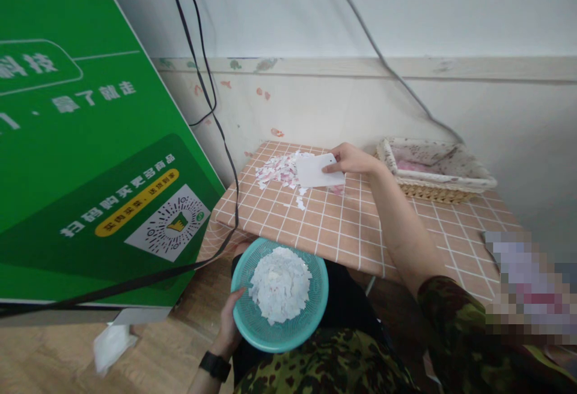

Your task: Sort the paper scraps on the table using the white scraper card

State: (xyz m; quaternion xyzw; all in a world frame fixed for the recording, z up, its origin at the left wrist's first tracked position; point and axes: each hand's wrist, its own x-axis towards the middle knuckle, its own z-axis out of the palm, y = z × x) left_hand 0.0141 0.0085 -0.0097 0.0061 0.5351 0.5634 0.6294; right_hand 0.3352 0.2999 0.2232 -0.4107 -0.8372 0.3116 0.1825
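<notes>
My left hand (229,322) grips the left rim of a teal plastic basket (321,298), which rests at my lap just below the table edge. Inside the basket lies a heap of torn white paper scraps (282,283). Over the table, my right hand (351,159) pinches a flat white card (315,171) with a small hole near its top corner. The card stands against the right side of a pile of white and pinkish paper scraps (279,168). A few scraps have strayed toward the front edge, and some pink ones show by the card's lower right corner.
A cloth-lined wicker basket (433,189) with something pink inside sits at the table's back right. The brown checked tablecloth (351,225) covers the table. A large green sign board (90,141) stands at left, with a dark strap (220,129) hanging across. A blurred patch covers the far right.
</notes>
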